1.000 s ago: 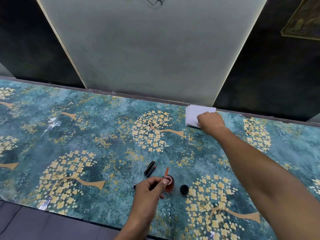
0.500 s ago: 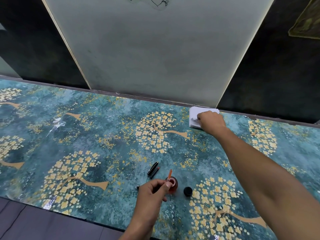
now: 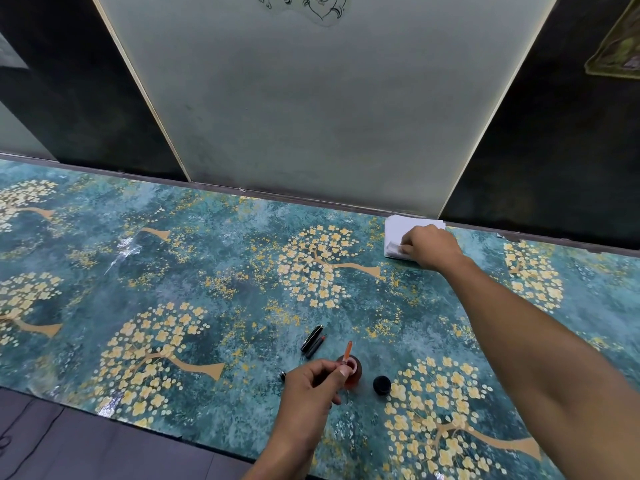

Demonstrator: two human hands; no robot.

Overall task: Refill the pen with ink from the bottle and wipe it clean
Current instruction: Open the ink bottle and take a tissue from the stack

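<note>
A small open ink bottle (image 3: 354, 372) with reddish ink stands near the table's front edge. My left hand (image 3: 310, 386) pinches a thin pen part (image 3: 347, 351) with an orange end, held tilted at the bottle's mouth. The bottle's black cap (image 3: 381, 385) lies just right of it. Two black pen pieces (image 3: 312, 339) lie side by side behind the bottle. At the far edge, my right hand (image 3: 429, 245) rests on a stack of white tissues (image 3: 398, 233), its fingers pinching the top sheet at the stack's left side.
The table (image 3: 173, 271) is covered in teal cloth with golden tree prints under glossy film. A pale wall panel (image 3: 311, 116) rises behind it between dark panels. My right forearm (image 3: 536, 341) stretches diagonally across the right side.
My right hand has shifted slightly on the tissue stack and now pinches a sheet. The left hand stays at the bottle with the pen part. The camera has tilted a little.
</note>
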